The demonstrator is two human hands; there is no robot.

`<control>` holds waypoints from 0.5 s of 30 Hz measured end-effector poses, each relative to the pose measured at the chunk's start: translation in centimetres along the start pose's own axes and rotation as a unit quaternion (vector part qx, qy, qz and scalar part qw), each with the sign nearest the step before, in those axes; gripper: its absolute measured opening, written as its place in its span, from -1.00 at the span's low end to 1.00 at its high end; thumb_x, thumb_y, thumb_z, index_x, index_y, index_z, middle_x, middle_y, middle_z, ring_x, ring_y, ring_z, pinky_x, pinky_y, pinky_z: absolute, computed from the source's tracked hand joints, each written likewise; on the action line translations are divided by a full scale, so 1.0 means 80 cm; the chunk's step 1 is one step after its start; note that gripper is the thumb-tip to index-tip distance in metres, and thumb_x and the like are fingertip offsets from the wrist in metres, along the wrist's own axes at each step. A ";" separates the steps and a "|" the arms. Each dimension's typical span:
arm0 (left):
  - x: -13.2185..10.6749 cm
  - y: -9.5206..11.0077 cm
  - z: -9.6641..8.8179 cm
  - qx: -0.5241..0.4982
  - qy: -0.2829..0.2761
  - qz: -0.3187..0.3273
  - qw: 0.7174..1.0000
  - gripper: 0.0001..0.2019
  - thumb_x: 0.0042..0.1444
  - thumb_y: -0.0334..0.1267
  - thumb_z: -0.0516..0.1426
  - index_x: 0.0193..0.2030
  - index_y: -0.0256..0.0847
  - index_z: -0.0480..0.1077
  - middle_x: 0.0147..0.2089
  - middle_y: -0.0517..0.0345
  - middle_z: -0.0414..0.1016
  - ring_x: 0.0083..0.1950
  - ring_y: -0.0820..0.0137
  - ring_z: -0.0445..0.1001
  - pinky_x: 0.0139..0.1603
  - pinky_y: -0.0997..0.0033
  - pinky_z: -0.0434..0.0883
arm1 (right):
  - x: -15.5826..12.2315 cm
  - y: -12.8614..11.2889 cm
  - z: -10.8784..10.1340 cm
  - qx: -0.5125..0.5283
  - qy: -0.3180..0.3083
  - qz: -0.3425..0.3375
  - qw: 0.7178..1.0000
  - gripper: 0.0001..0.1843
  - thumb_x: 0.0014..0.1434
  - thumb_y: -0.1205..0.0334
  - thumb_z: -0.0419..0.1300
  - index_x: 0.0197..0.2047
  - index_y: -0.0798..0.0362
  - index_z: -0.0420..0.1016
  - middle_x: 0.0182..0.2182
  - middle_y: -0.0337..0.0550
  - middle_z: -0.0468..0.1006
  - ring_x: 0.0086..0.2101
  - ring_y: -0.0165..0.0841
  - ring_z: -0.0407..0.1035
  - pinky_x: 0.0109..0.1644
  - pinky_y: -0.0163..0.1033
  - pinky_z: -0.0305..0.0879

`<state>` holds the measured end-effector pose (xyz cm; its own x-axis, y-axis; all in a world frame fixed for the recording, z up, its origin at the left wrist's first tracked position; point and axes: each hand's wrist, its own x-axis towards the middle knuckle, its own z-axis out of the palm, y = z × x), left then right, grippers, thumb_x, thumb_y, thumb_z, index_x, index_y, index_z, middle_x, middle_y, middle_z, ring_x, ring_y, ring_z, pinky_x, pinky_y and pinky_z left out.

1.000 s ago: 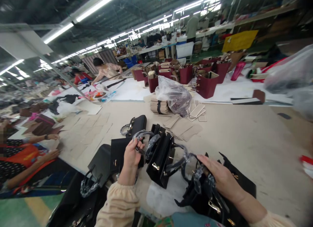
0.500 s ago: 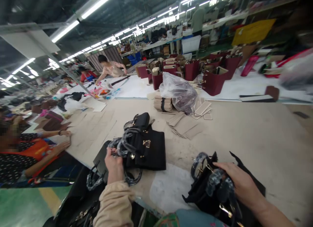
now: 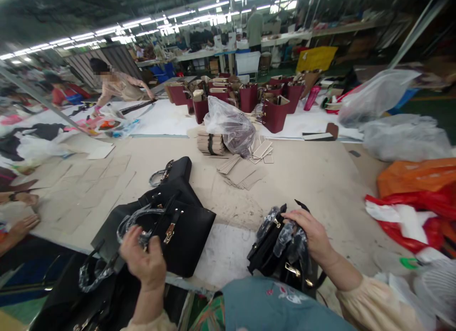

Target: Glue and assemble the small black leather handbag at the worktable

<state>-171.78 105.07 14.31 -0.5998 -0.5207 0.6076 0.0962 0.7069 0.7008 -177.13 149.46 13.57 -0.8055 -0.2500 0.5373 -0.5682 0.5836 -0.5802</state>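
My left hand (image 3: 145,257) is open, thumb and fingers apart, beside the plastic-wrapped handles (image 3: 137,219) of a black handbag (image 3: 190,231). That bag leans at the table's near edge, a gold clasp strap on its front. Behind it lie more black handbags, one with a small looped handle (image 3: 156,178). At the right, my right hand (image 3: 311,233) is closed over the top of another black handbag (image 3: 285,260), which has gold hardware and wrapped handles. The hand hides part of this bag's upper side. More black bags (image 3: 89,293) hang or lie below my left hand.
Mid-table are flat beige pieces (image 3: 238,172), a bundled stack (image 3: 210,143) and a clear plastic bag (image 3: 231,124). Maroon bags (image 3: 276,115) stand behind. Orange and red plastic bags (image 3: 420,184) lie right. A co-worker's hands (image 3: 24,217) are at the left edge.
My left hand has let go of the wrapped handles. The black handbag beside it has come nearer and tilted. My view has turned right; my right hand stays on its bag.
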 end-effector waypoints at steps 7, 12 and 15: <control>-0.104 0.192 0.086 -0.268 -0.474 -0.017 0.838 0.28 -0.43 0.10 0.43 0.42 -0.29 -0.07 0.42 -0.30 -0.08 0.40 -0.10 -0.01 0.40 -0.08 -0.03 | 0.080 -0.086 0.027 0.018 -0.095 -0.138 0.986 -0.57 0.22 0.36 -0.01 0.14 -0.11 0.33 -0.10 -0.14 0.38 -0.12 -0.32 0.35 -0.10 -0.26 0.37; -0.114 0.215 0.096 -0.361 -0.347 -0.143 0.854 -0.35 -0.33 -0.17 0.41 0.00 -0.27 0.43 -0.14 0.04 0.49 -0.12 0.21 0.45 0.00 0.25 0.42 | 0.116 -0.126 0.068 0.022 -0.111 -0.222 0.968 -0.29 0.12 0.50 -0.13 0.31 -0.15 0.13 -0.11 -0.10 0.38 -0.17 -0.29 0.37 -0.16 -0.22 0.43; -0.120 0.191 0.096 -0.411 -0.241 -0.223 0.851 -0.73 -0.24 -0.37 0.27 -0.30 -0.34 0.45 -0.38 0.17 0.40 -0.38 0.46 0.30 -0.30 0.45 0.34 | 0.124 -0.144 0.100 -0.010 -0.102 -0.255 0.961 -0.20 0.09 0.54 -0.12 0.37 -0.14 -0.01 -0.04 -0.02 0.31 -0.07 -0.18 0.31 -0.04 -0.05 0.44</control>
<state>-170.68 124.55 16.31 -0.9592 -0.2523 0.1277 0.1774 -0.1851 0.9666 -179.90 134.03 20.67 -0.4397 -0.6530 0.6166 -0.8967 0.3581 -0.2603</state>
